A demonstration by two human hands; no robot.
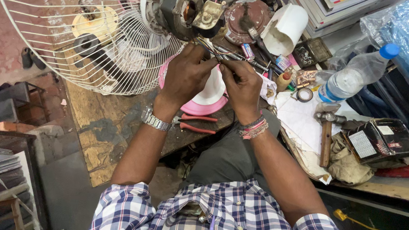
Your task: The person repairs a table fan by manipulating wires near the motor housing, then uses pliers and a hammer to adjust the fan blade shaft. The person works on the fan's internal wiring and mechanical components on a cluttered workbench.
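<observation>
From the head camera I see my left hand (pixel 184 76) and right hand (pixel 240 86) both pinching thin wires (pixel 209 49) just below the fan motor (pixel 184 4). If I tug hard, a wire could snap off the motor.

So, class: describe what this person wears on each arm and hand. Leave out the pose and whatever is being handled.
The left hand has a silver metal-link watch at the wrist. The right hand has a stack of red and pink thread bands at the wrist. Both forearms are bare, with the sleeves of a blue, white and purple checked shirt rolled up above the elbows.
</observation>
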